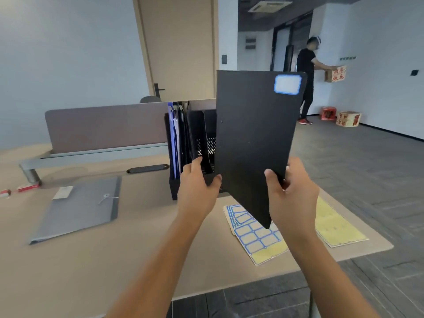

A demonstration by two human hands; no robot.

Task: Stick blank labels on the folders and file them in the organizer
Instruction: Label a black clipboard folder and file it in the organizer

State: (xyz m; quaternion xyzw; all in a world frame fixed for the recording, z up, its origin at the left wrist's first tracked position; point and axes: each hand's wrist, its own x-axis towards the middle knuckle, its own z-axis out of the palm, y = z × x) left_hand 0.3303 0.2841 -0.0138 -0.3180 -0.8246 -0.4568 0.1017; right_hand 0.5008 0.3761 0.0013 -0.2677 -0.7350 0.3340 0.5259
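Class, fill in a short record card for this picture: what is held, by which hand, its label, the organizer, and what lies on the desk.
held: black folder, upright and tilted, above the desk
left hand: grips the folder's lower left edge
right hand: grips its lower right edge
label: blue-bordered, blank, on the folder's top right corner
organizer: black, folders standing in its leftmost slot
on desk: grey folder, label sheets
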